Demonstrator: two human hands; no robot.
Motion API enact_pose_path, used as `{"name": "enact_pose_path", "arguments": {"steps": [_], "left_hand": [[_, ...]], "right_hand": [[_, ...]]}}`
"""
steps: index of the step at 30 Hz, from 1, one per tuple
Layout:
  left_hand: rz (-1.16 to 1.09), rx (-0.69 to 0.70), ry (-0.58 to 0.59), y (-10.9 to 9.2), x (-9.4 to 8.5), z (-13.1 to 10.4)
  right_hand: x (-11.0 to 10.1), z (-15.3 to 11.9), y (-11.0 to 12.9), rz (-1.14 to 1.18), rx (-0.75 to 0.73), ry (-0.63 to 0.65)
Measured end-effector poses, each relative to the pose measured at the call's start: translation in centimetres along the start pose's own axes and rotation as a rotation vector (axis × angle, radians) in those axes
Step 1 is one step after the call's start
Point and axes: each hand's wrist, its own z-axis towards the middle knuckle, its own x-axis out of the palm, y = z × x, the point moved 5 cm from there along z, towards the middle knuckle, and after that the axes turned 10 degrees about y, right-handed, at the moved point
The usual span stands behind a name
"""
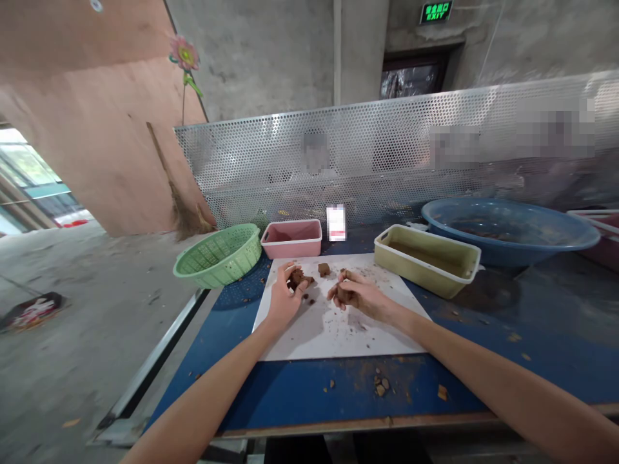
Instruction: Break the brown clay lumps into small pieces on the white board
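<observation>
Brown, crumbly clay-like pieces lie on a white board [309, 341] on the blue table. My left hand [283, 296], at the board's left side, curls its thumb and fingers round a dark brown clump [296, 278] resting on the board. In my right hand [360, 295] is a smooth-looking brown lump [344, 292], gripped between thumb and fingers; part of it is hidden by them. Between and beyond both hands sits a small brown chunk [324, 269], touched by neither. Dark crumbs are scattered around the hands.
Behind the board stand a green plastic basket [220, 258], a pink bin [293, 248] and a yellow-green bin [420, 274]. A wide blue basin [512, 248] is at the right. A perforated metal panel [271, 154] closes off the table's back. Fragments [382, 386] lie near the front edge.
</observation>
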Motion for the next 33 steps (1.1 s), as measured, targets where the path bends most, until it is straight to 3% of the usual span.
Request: {"name": "enact_pose_path", "arguments": {"steps": [8, 21, 33], "left_hand": [[-0.024, 0.009, 0.01, 0.1, 0.1, 0.1], [0.041, 0.039, 0.007, -0.3, -0.1, 0.1], [-0.02, 0.005, 0.01, 0.0, 0.0, 0.1]], "right_hand": [[-0.3, -0.1, 0.7, -0.173, -0.08, -0.033], [-1.1, -0.1, -0.8, -0.112, 0.092, -0.064], [-0.1, -0.2, 0.5, -0.145, -0.141, -0.072]]}}
